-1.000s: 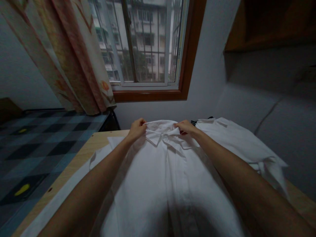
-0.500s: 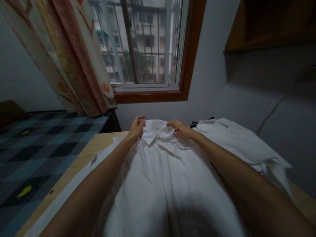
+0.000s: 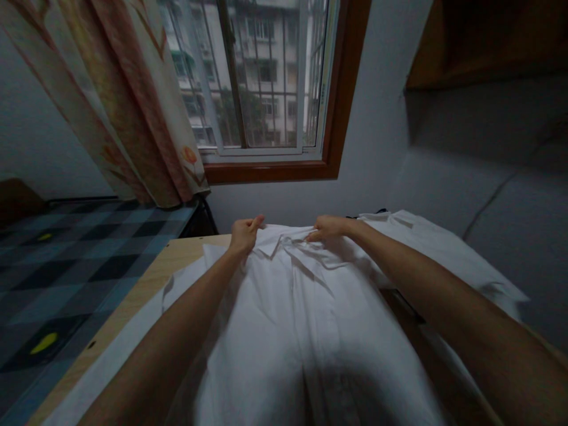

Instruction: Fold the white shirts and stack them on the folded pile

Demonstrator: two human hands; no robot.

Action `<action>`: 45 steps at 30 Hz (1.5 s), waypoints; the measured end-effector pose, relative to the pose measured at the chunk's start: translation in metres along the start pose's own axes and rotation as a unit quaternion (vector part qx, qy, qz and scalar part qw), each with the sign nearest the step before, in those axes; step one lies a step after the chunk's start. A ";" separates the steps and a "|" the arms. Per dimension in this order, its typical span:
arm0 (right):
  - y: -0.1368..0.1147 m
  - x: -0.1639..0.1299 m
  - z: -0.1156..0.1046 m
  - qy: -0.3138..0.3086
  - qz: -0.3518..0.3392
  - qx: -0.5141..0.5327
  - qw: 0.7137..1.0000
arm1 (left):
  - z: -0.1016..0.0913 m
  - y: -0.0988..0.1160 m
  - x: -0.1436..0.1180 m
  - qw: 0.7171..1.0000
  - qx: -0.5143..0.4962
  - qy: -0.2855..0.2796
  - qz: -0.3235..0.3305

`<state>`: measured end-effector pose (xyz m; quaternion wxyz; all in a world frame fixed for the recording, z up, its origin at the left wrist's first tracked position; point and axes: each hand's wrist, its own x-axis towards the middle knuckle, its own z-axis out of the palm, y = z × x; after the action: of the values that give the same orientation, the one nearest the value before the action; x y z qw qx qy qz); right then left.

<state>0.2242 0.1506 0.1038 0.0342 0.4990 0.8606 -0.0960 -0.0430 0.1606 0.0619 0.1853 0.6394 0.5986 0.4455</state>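
A white collared shirt (image 3: 275,302) stretches toward me from the far end of the wooden board, front side up, its collar at the far end. My left hand (image 3: 245,234) is closed on the left side of the collar, thumb on top. On the other side, my right hand (image 3: 326,228) pinches the collar's right part, fingers curled over the cloth. Between the hands the collar edge is pulled fairly straight. The lower part of the shirt is blurred and in shadow close to me.
Another white garment (image 3: 430,242) lies to the right, partly behind my right forearm. The pale wooden board (image 3: 189,251) shows at the left, beside a bed with a checked cover (image 3: 110,269). A window (image 3: 266,89), a curtain (image 3: 128,106) and a wooden shelf (image 3: 488,65) surround the area.
Both hands have tightened on the collar, and its rounded back edge is now flatter and straighter. My right hand has shifted slightly to the right, and the black coil beside it is largely covered.
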 end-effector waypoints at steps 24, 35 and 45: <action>0.014 -0.004 0.067 0.262 -0.036 0.339 0.903 | 0.037 0.039 -0.022 0.953 -0.043 -0.256 0.156; 0.003 -0.009 0.071 0.166 0.019 0.528 0.833 | 0.057 0.050 -0.043 0.899 0.087 -0.352 0.246; -0.029 -0.004 0.069 0.267 0.076 0.329 0.902 | 0.041 0.044 -0.025 0.936 0.189 -0.142 0.259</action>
<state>0.1986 0.1196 0.0406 -0.3564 0.5526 0.7161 -0.2341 0.0190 0.1403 0.0649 0.0227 0.8523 0.4526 0.2612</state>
